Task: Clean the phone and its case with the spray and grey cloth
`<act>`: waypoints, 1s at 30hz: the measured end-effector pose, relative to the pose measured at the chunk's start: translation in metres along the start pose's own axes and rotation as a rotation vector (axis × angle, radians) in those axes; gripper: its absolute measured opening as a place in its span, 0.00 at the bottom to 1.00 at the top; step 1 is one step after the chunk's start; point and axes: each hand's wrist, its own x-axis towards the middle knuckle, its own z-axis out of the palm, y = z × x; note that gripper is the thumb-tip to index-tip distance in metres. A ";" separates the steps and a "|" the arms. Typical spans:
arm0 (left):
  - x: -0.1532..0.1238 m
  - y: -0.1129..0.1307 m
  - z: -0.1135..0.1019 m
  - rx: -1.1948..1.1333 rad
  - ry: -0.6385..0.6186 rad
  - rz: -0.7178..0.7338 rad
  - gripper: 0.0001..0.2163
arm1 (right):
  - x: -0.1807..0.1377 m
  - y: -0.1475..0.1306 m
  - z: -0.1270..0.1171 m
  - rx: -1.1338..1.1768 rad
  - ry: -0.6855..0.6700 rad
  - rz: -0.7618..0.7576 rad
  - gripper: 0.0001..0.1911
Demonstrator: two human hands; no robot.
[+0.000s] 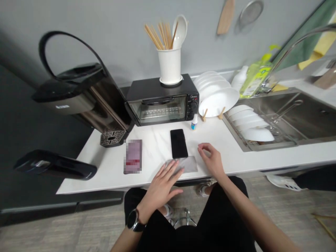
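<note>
A black phone (179, 143) lies face up on the white counter (105, 164). Just in front of it lies a thin grey translucent sheet (187, 163). My left hand (164, 182), a watch on its wrist, rests flat on the sheet's left end with fingers stretched out. My right hand (211, 159) hovers at the sheet's right end, fingers curled and slightly apart, nothing visible in them. A dark packet (133, 156) lies to the left of the phone. A small glue-like bottle (194, 122) stands beyond the phone.
A black toaster oven (161, 101) with a white utensil holder (170, 64) on top stands at the back. An open black cooker (78, 94) sits left. White plates (217, 94) stand in a rack; more plates (250, 124) lie in the sink (301, 119) at right.
</note>
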 end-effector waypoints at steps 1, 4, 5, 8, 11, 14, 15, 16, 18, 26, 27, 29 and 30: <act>0.004 0.002 0.001 -0.004 0.004 0.013 0.37 | 0.022 0.005 0.005 0.021 0.053 -0.007 0.17; 0.011 0.009 -0.001 -0.026 0.020 0.036 0.37 | 0.084 0.017 0.023 0.010 0.183 -0.025 0.34; 0.010 0.011 -0.001 -0.034 0.029 0.033 0.36 | 0.100 0.020 0.029 0.010 0.171 -0.020 0.36; -0.007 0.013 -0.004 -0.068 0.091 -0.001 0.33 | 0.125 0.028 0.043 0.027 0.103 0.006 0.35; -0.038 -0.001 -0.007 -0.125 0.233 -0.135 0.24 | 0.117 0.030 0.047 0.056 0.027 0.011 0.32; -0.070 -0.038 -0.015 -0.178 0.496 -0.475 0.20 | 0.092 0.026 0.045 0.093 -0.065 0.002 0.31; -0.077 -0.055 -0.018 -0.206 0.597 -0.584 0.19 | 0.082 0.024 0.043 0.104 -0.093 -0.001 0.30; -0.083 -0.073 -0.021 -0.246 0.640 -0.672 0.20 | 0.073 0.022 0.041 0.113 -0.120 -0.003 0.30; -0.088 -0.110 -0.023 -0.307 0.651 -0.759 0.26 | 0.057 0.017 0.035 0.119 -0.162 -0.017 0.31; -0.078 -0.175 -0.001 -0.476 0.483 -0.784 0.36 | 0.037 0.022 -0.014 0.100 0.070 0.004 0.29; -0.078 -0.175 0.000 -0.431 0.462 -0.772 0.38 | 0.040 0.027 -0.022 0.075 0.123 0.006 0.29; -0.078 -0.174 0.000 -0.373 0.437 -0.751 0.40 | 0.051 0.037 -0.035 0.019 0.217 0.003 0.28; -0.078 -0.173 0.000 -0.361 0.435 -0.748 0.40 | 0.060 0.041 -0.039 -0.007 0.256 0.000 0.28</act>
